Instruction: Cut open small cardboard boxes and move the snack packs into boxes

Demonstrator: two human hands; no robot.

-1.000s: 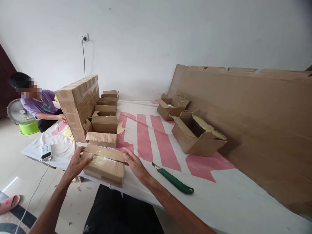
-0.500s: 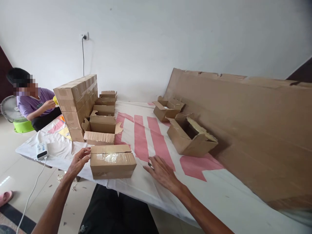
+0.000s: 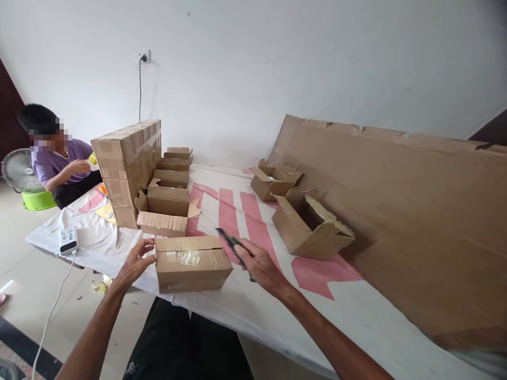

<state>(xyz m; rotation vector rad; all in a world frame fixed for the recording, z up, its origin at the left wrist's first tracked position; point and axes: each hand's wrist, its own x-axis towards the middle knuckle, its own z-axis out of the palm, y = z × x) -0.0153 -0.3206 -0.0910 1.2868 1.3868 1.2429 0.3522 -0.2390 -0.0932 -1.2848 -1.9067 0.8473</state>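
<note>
A sealed cardboard box with clear tape on top lies near the front edge of the white and pink sheet. My left hand rests against the box's left end, fingers spread. My right hand grips a green-handled utility knife, blade end pointing toward the box's top right corner.
Behind the box stands a row of open cartons and a tall stack of taped boxes. Two open cartons sit to the right by a large cardboard sheet. A seated person is at far left. A white device with a cable lies at the sheet's left edge.
My right hand left the box, reached right, picked the knife up off the sheet and brought it toward the box. The box has turned square to me.
</note>
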